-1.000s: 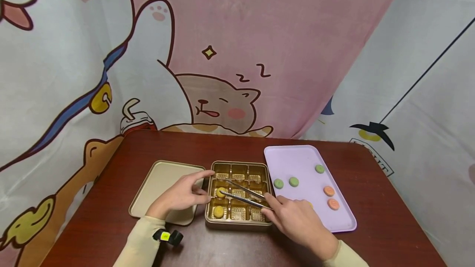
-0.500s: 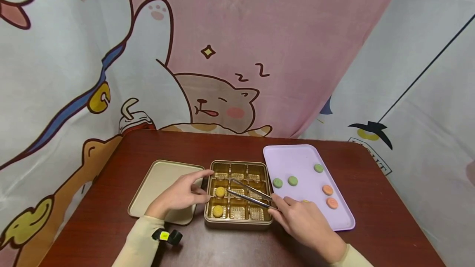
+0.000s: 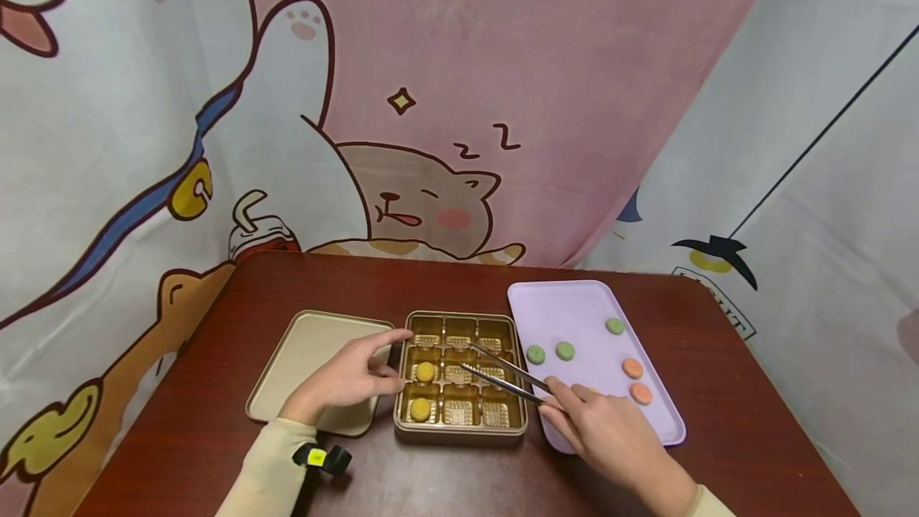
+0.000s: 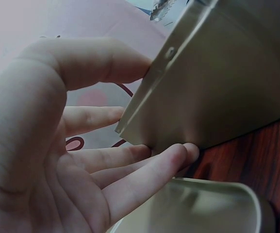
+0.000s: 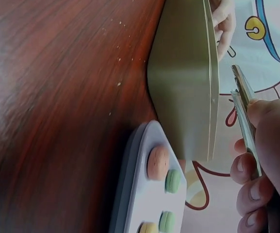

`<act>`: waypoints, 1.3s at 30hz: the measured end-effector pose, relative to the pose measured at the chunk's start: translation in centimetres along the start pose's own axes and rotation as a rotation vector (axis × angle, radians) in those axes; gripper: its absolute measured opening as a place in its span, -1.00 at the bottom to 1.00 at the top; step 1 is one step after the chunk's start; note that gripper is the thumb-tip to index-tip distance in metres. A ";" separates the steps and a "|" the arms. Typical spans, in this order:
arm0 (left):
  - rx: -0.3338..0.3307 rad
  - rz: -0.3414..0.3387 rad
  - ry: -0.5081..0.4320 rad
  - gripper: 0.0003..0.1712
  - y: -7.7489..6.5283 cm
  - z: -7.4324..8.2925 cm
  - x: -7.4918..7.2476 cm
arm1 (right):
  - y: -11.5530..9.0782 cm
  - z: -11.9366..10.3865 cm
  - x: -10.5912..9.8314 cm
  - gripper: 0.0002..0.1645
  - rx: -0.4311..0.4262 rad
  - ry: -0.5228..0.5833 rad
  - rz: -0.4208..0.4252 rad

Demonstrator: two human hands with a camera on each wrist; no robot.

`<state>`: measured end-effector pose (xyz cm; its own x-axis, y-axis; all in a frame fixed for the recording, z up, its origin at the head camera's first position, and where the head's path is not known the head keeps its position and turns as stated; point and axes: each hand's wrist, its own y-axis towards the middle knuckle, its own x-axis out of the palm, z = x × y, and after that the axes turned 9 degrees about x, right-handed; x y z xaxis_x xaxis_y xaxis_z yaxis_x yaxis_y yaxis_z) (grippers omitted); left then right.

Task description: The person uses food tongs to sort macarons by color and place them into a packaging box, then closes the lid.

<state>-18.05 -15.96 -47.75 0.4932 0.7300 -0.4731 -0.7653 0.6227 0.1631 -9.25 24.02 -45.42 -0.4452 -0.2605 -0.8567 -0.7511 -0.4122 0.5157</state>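
A gold tin box [image 3: 459, 434] with a divided insert sits mid-table. Two yellow macarons [image 3: 425, 372] occupy its left column, one in the middle row and one in the front row. My left hand [image 3: 346, 377] steadies the box's left side, its fingertips [image 4: 139, 67] against the rim and wall, thumb and fingers spread. Metal food tongs [image 3: 506, 383] are held in my right hand [image 3: 610, 429], over the box's middle and right compartments. The tong tips [image 5: 234, 80] stand apart with nothing between them.
Right of the box lies a lilac tray [image 3: 563, 309] bearing green macarons [image 3: 565, 351], orange macarons [image 3: 640, 394] and a yellow one partly hidden by my right hand. The flat gold lid [image 3: 316, 341] lies left, under my left forearm's reach. A patterned cloth hangs behind the table.
The tongs have come away from the middle-row yellow macaron, leaving it in its compartment. My right hand has drawn back to the right with them. The left hand stays at the box.
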 end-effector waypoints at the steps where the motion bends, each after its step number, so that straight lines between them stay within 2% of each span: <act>1: 0.001 0.000 0.001 -0.08 0.0 0.0 -0.1 | -0.1 0.1 -0.1 -0.56 0.006 -0.001 0.000; 8: 0.007 -0.002 -0.001 -0.08 0.3 0.3 -0.3 | -0.9 1.2 -0.8 -0.64 0.049 -0.002 -0.001; 14: 0.004 0.003 -0.014 -0.08 0.3 0.3 -0.4 | -1.8 2.2 -1.3 -0.62 0.085 -0.014 0.011; 23: 0.002 0.002 -0.055 -0.07 -0.2 0.4 0.1 | -3.5 2.5 -1.8 -0.60 0.234 -0.094 -0.090; 29: -0.008 0.002 -0.077 -0.08 -0.5 0.2 0.4 | -4.6 3.1 -1.8 -0.59 0.258 -0.126 -0.098; 35: -0.007 0.001 -0.073 -0.09 -0.4 0.3 0.3 | -5.6 3.8 -1.9 -0.57 0.275 -0.135 -0.068; 39: 0.005 0.000 -0.050 -0.10 -0.2 0.3 0.1 | -5.9 4.2 -2.1 -0.57 0.321 -0.147 -0.104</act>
<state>-17.71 -15.96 -47.59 0.5131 0.7435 -0.4289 -0.7636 0.6236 0.1676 -5.94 30.72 -46.68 -0.4062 -0.0942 -0.9089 -0.9003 -0.1289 0.4157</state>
